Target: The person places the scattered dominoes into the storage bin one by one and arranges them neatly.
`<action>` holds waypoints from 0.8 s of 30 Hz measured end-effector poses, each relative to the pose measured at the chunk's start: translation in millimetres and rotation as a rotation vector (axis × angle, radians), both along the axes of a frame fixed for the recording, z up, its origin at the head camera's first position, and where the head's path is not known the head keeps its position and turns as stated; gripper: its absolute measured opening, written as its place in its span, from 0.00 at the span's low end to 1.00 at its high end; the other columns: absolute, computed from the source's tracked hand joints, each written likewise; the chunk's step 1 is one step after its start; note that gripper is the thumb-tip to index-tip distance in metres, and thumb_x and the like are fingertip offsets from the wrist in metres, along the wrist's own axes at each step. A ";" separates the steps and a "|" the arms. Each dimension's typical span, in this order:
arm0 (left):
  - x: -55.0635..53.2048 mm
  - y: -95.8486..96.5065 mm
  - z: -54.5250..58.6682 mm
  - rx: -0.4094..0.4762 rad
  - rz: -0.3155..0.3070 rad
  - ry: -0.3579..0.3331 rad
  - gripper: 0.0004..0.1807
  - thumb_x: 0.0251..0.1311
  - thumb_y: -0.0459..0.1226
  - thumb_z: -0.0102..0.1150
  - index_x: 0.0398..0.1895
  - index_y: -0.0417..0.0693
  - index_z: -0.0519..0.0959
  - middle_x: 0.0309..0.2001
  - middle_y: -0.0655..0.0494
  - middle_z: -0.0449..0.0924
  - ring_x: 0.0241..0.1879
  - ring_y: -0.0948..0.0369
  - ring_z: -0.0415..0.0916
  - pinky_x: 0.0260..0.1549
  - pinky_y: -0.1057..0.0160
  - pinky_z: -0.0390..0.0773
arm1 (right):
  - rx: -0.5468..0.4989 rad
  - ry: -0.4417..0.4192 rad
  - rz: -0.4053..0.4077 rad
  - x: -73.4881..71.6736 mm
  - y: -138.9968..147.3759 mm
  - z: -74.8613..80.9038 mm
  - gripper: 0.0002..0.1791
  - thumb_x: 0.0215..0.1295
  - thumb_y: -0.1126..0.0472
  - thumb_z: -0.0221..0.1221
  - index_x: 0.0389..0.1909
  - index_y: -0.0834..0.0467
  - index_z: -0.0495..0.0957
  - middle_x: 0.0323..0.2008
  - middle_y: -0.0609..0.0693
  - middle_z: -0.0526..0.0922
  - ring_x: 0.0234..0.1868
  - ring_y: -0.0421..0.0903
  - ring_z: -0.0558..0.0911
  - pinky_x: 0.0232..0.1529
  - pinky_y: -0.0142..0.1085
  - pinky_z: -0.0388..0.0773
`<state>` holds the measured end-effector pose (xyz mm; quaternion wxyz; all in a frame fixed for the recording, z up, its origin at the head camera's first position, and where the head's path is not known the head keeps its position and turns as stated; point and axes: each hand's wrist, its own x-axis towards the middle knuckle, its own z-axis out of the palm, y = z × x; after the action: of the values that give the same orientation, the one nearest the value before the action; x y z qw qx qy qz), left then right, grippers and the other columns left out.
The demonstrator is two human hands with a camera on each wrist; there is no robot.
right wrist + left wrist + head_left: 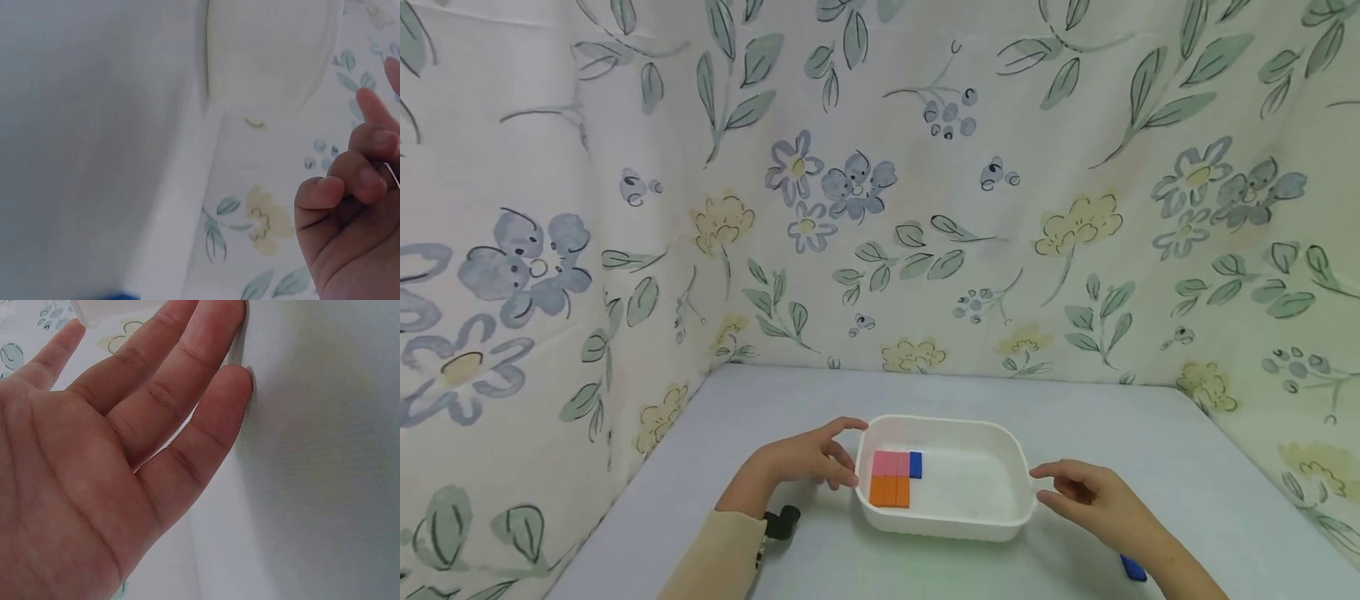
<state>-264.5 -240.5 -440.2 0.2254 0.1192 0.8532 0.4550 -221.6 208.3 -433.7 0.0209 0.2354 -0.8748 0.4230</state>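
A white rectangular plastic tray (951, 528) with rounded corners lies on the table. Inside its left end sit flat blocks in two rows: pink blocks (891, 463) and a blue block (916, 465) behind, orange blocks (890, 492) in front. At the tray's left end is my left hand (808, 457), fingers spread and fingertips right at the wall; other fingers reach down to the tabletop in the left wrist view. My right hand (1093, 497) is at the opposite end, thumb and index fingertips close against the rim, the remaining fingers loosely bent under the palm.
Another blue block (1133, 568) lies on the pale table (805, 387), partly behind my right forearm. A black wrist device (782, 523) is strapped by my left sleeve. Floral curtains (880, 192) hang behind the table and along its sides.
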 end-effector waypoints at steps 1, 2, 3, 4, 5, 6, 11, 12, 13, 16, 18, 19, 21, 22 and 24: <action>-0.3 -0.2 0.0 -0.002 0.001 -0.001 0.45 0.53 0.46 0.76 0.72 0.70 0.61 0.45 0.55 0.82 0.37 0.50 0.80 0.42 0.50 0.74 | 0.010 -0.022 -0.007 0.4 4.7 -0.1 0.15 0.66 0.55 0.66 0.51 0.55 0.83 0.24 0.45 0.71 0.26 0.39 0.71 0.25 0.33 0.71; -0.6 -0.4 0.0 -0.004 0.002 -0.001 0.45 0.53 0.46 0.76 0.72 0.70 0.61 0.45 0.55 0.82 0.37 0.50 0.80 0.42 0.50 0.74 | 0.019 -0.049 -0.011 0.9 9.7 -0.3 0.16 0.66 0.54 0.66 0.52 0.55 0.83 0.25 0.45 0.71 0.26 0.39 0.72 0.25 0.33 0.71; -1.1 -0.6 0.2 -0.006 0.002 -0.002 0.45 0.52 0.47 0.76 0.72 0.70 0.61 0.45 0.55 0.81 0.37 0.51 0.80 0.42 0.50 0.74 | 0.025 -0.071 0.001 1.3 15.2 -0.9 0.17 0.67 0.54 0.66 0.53 0.56 0.82 0.25 0.46 0.71 0.27 0.40 0.72 0.26 0.33 0.71; -1.5 -0.6 0.5 -0.010 0.000 -0.001 0.45 0.52 0.47 0.76 0.72 0.70 0.61 0.45 0.55 0.82 0.37 0.51 0.80 0.42 0.51 0.74 | 0.033 -0.105 0.008 1.4 20.4 -1.9 0.18 0.67 0.54 0.66 0.55 0.56 0.81 0.25 0.46 0.71 0.27 0.40 0.72 0.26 0.33 0.71; -2.0 -0.4 0.6 -0.013 -0.003 -0.001 0.45 0.52 0.47 0.76 0.72 0.70 0.61 0.45 0.55 0.81 0.37 0.51 0.80 0.42 0.51 0.74 | 0.042 -0.137 0.024 1.2 26.1 -3.0 0.20 0.67 0.54 0.66 0.56 0.57 0.80 0.26 0.46 0.70 0.27 0.40 0.72 0.26 0.33 0.71; -2.6 -0.2 0.5 -0.014 -0.006 -0.001 0.45 0.53 0.47 0.76 0.72 0.70 0.60 0.45 0.55 0.81 0.37 0.51 0.80 0.42 0.51 0.74 | 0.046 -0.176 0.044 0.8 32.0 -4.2 0.21 0.67 0.55 0.65 0.58 0.59 0.79 0.26 0.46 0.70 0.27 0.40 0.71 0.27 0.33 0.70; -2.8 0.5 1.1 -0.015 -0.006 -0.006 0.45 0.53 0.46 0.76 0.72 0.70 0.60 0.46 0.55 0.81 0.37 0.51 0.80 0.43 0.49 0.74 | 0.084 -0.321 0.120 -4.8 59.2 -9.2 0.29 0.65 0.58 0.67 0.63 0.66 0.74 0.25 0.47 0.67 0.24 0.38 0.68 0.26 0.33 0.68; -2.5 0.6 1.2 -0.015 -0.004 -0.006 0.45 0.53 0.46 0.76 0.72 0.70 0.60 0.46 0.55 0.81 0.37 0.51 0.80 0.43 0.49 0.74 | 0.091 -0.344 0.122 -6.1 64.2 -9.7 0.30 0.64 0.58 0.67 0.64 0.67 0.73 0.25 0.47 0.67 0.24 0.38 0.67 0.26 0.34 0.67; -2.1 0.6 1.4 -0.017 -0.003 -0.004 0.45 0.54 0.46 0.76 0.72 0.70 0.60 0.46 0.55 0.81 0.37 0.51 0.80 0.43 0.49 0.74 | 0.102 -0.359 0.122 -7.3 69.2 -10.4 0.30 0.64 0.59 0.67 0.64 0.68 0.73 0.25 0.48 0.67 0.24 0.38 0.67 0.26 0.34 0.67; -1.8 0.4 1.1 -0.014 -0.001 -0.004 0.45 0.54 0.46 0.75 0.72 0.70 0.60 0.46 0.55 0.81 0.38 0.51 0.80 0.43 0.49 0.74 | 0.129 -0.387 0.126 -11.6 83.4 -13.5 0.31 0.63 0.60 0.68 0.62 0.71 0.72 0.25 0.48 0.68 0.24 0.38 0.67 0.26 0.34 0.66; -2.5 0.0 0.0 -0.014 -0.001 -0.003 0.45 0.53 0.47 0.76 0.72 0.71 0.60 0.46 0.56 0.81 0.38 0.51 0.80 0.43 0.50 0.74 | 0.140 -0.425 0.118 -13.4 91.6 -16.5 0.30 0.61 0.60 0.69 0.60 0.71 0.73 0.26 0.49 0.68 0.25 0.39 0.68 0.27 0.34 0.66; -2.7 -0.2 -0.4 -0.013 -0.001 -0.002 0.45 0.53 0.47 0.76 0.72 0.71 0.60 0.46 0.56 0.81 0.38 0.51 0.80 0.42 0.50 0.74 | 0.146 -0.440 0.119 -13.9 95.0 -18.0 0.30 0.60 0.60 0.70 0.59 0.71 0.74 0.26 0.49 0.69 0.25 0.40 0.69 0.27 0.34 0.66; -3.1 -0.5 -1.3 -0.012 0.000 -0.004 0.45 0.53 0.47 0.76 0.72 0.71 0.60 0.46 0.56 0.81 0.37 0.51 0.80 0.42 0.51 0.74 | 0.153 -0.477 0.115 -13.9 100.6 -20.1 0.28 0.59 0.60 0.71 0.56 0.70 0.74 0.27 0.49 0.70 0.27 0.42 0.70 0.28 0.35 0.65; -3.2 -0.5 -1.6 -0.010 0.000 -0.005 0.45 0.53 0.47 0.76 0.72 0.71 0.60 0.45 0.56 0.81 0.37 0.51 0.80 0.42 0.51 0.74 | 0.153 -0.501 0.109 -13.4 103.0 -20.8 0.27 0.58 0.61 0.71 0.55 0.69 0.75 0.27 0.50 0.70 0.27 0.43 0.71 0.28 0.35 0.65; -3.4 0.0 -1.9 -0.009 -0.001 -0.006 0.45 0.53 0.47 0.76 0.72 0.71 0.60 0.46 0.55 0.81 0.37 0.51 0.80 0.41 0.51 0.74 | 0.147 -0.539 0.116 -12.0 107.5 -21.8 0.25 0.57 0.62 0.71 0.52 0.67 0.74 0.28 0.50 0.70 0.28 0.44 0.71 0.28 0.34 0.64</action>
<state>-267.8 -240.5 -442.0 0.2287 0.1171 0.8544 0.4516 -233.6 315.9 -455.5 -0.2535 0.1649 -0.8623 0.4062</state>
